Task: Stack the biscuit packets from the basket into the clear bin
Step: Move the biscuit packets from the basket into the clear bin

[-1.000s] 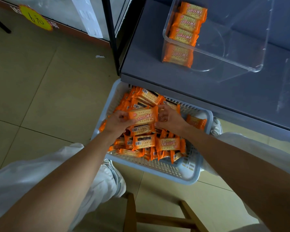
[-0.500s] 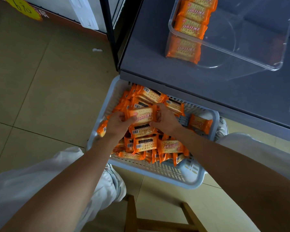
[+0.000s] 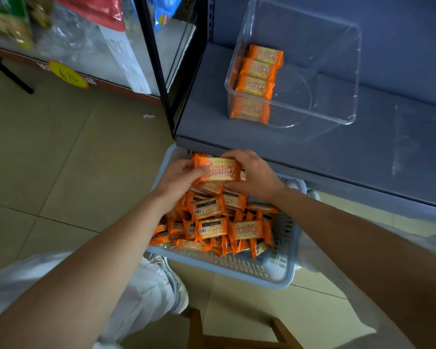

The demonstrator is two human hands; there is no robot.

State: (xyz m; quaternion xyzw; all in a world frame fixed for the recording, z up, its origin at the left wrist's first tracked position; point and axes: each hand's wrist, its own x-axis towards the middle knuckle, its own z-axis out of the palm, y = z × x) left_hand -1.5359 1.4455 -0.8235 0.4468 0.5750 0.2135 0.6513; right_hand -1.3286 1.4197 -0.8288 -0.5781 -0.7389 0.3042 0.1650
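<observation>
A pale blue basket (image 3: 282, 269) on the floor holds several orange biscuit packets (image 3: 207, 210). Above its far end, both hands hold a small bundle of packets (image 3: 220, 170) lifted off the pile. My left hand (image 3: 179, 177) grips the bundle's left end with the thumb on top. My right hand (image 3: 256, 173) grips its right end, fingers curled over the far edge. On the grey shelf the clear bin (image 3: 347, 71) holds a row of packets (image 3: 258, 71) stacked along its left wall.
The grey shelf (image 3: 337, 152) overhangs the basket's far end. A black shelf post (image 3: 156, 71) stands to the left, with goods and a yellow price tag (image 3: 67, 74) beyond. A wooden stool (image 3: 237, 333) is below me; tiled floor lies left.
Both hands have lifted the bundle of packets up off the pile and toward the shelf edge. The camera has tilted up, showing more of the bin and shelf.
</observation>
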